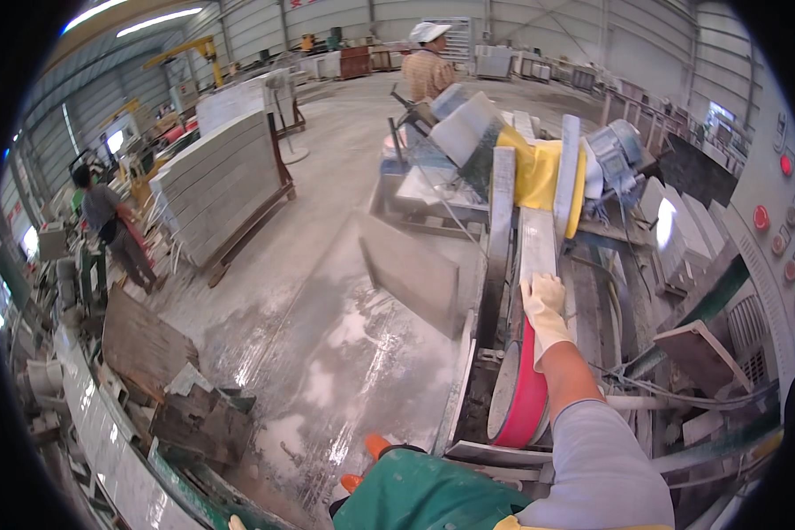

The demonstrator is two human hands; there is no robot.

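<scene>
The right hand [546,305] curls its fingers over a pale strip [537,240], grip unclear, red belt [530,384] wristward; guiding seems underway, next needing steady pressure. Left hand [236,523]: fingers can't be judged.

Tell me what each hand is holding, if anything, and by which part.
The right hand lies on the near end of the pale stone strip; whether it grips cannot be told. The left hand barely shows; likewise unclear.

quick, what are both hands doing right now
Left hand: only a gloved bit shows at the lower edge; open or closed can't be told.
Right hand: gloved, on the near end of the pale strip; gripping or just pressing can't be told.
</scene>
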